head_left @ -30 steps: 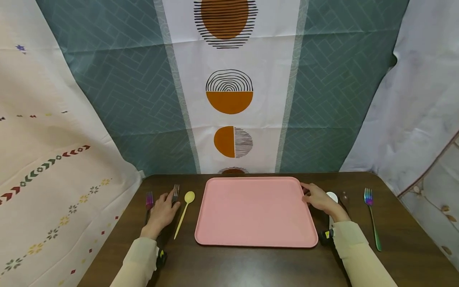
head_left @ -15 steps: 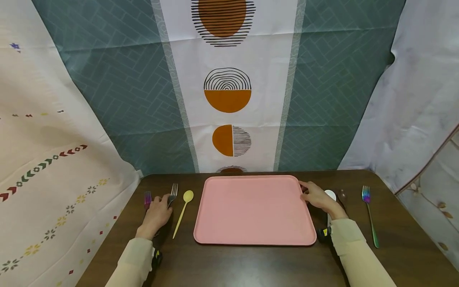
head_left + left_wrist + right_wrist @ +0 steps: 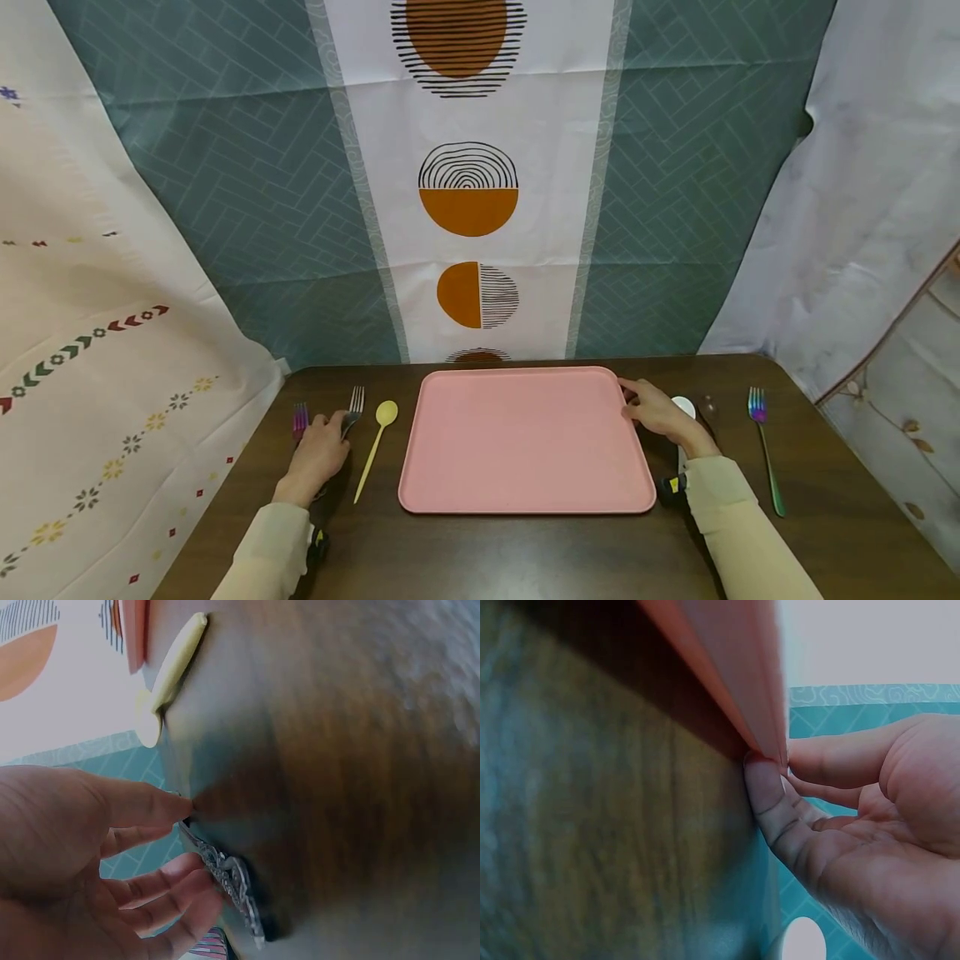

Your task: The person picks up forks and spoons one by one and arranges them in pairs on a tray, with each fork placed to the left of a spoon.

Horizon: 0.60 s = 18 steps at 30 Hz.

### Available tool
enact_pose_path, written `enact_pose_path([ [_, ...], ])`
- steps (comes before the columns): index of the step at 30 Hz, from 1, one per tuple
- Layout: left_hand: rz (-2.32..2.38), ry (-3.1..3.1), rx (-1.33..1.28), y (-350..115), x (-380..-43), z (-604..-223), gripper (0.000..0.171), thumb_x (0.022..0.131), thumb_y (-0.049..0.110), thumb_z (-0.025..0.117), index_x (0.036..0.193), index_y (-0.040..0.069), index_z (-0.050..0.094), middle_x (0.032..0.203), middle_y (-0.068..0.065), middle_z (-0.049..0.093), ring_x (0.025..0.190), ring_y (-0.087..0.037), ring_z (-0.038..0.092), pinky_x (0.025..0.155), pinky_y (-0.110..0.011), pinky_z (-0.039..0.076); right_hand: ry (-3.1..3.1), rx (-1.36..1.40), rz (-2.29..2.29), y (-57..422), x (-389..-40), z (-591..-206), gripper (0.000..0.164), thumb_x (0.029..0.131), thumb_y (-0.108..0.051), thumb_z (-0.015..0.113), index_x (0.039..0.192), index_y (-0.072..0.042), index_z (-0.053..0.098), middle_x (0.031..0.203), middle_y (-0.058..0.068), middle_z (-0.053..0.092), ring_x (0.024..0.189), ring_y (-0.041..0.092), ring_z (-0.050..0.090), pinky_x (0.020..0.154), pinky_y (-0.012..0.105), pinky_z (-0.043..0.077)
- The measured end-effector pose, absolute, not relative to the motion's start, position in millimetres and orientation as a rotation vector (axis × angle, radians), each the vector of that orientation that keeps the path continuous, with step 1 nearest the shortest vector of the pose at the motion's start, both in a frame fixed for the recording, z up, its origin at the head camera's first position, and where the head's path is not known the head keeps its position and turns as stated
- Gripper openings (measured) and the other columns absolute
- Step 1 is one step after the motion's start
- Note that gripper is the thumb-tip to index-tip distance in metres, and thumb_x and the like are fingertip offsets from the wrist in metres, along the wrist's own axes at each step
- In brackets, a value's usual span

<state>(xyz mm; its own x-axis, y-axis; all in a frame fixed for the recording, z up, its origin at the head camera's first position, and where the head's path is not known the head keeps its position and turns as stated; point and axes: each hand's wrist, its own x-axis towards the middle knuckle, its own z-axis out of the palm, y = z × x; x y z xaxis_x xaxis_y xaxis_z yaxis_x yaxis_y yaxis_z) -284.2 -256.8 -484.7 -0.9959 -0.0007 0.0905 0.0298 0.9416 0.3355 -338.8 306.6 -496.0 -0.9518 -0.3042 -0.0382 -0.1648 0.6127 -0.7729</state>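
My left hand [image 3: 318, 454] pinches a silver fork [image 3: 356, 403] on the left of the table, its tines pointing away. In the left wrist view, thumb and fingertips meet near the neck of the fork's ornate handle [image 3: 238, 881], which lies close over the wood. A purple fork [image 3: 300, 416], partly hidden, lies just left of this hand; a yellow spoon [image 3: 372, 450] lies to its right. With my right hand [image 3: 663, 414] I grip the right edge of a pink tray [image 3: 525, 442]. The right wrist view has the tray's rim between thumb and index finger.
Beyond my right hand lie a white spoon [image 3: 683, 406], partly covered by the wrist, and a dark brown spoon [image 3: 707, 408]. A rainbow-coloured fork [image 3: 767, 458] is farther right. Hanging cloths [image 3: 517, 108] enclose the back and sides of the dark wooden table [image 3: 480, 558].
My left hand has shifted left, and the fork has turned so that its handle leans under the hand. The right hand keeps its place at the tray. The head view has swung slightly right.
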Motion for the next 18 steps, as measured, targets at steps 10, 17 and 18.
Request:
enact_pose_path([
  [10, -0.438, -2.999, -0.053, -256.4, -282.5, -484.1, 0.045, 0.089, -0.007, 0.060, 0.134, -0.007, 0.060, 0.104, -0.031, 0.059, 0.089, -0.051, 0.065, 0.078, -0.063, 0.055, 2.671, -0.373, -1.251, 305.4, -339.9, -495.2, 0.065, 0.095, 0.005, 0.057, 0.153, 0.017, 0.031, 0.125, 0.031, 0.048, 0.095, 0.031, 0.058, 0.076, 0.039, 0.056],
  [17, -0.411, -2.978, -0.083, -257.1, -284.3, -486.8, 0.040, 0.086, -0.010, 0.056, 0.125, -0.009, 0.065, 0.099, -0.031, 0.064, 0.093, -0.051, 0.064, 0.079, -0.065, 0.054, 2.672, -0.381, -1.247, 306.2, -341.4, -497.2, 0.066, 0.095, 0.006, 0.057, 0.153, 0.018, 0.030, 0.124, 0.031, 0.048, 0.093, 0.030, 0.058, 0.074, 0.038, 0.056],
  [18, -0.408, -2.981, -0.082, -257.1, -284.7, -487.1, 0.040, 0.086, -0.010, 0.056, 0.125, -0.009, 0.065, 0.100, -0.032, 0.065, 0.094, -0.051, 0.064, 0.078, -0.065, 0.054, 2.677, -0.378, -1.245, 306.2, -341.5, -497.7, 0.066, 0.095, 0.006, 0.057, 0.153, 0.018, 0.030, 0.124, 0.030, 0.048, 0.092, 0.029, 0.058, 0.074, 0.038, 0.056],
])
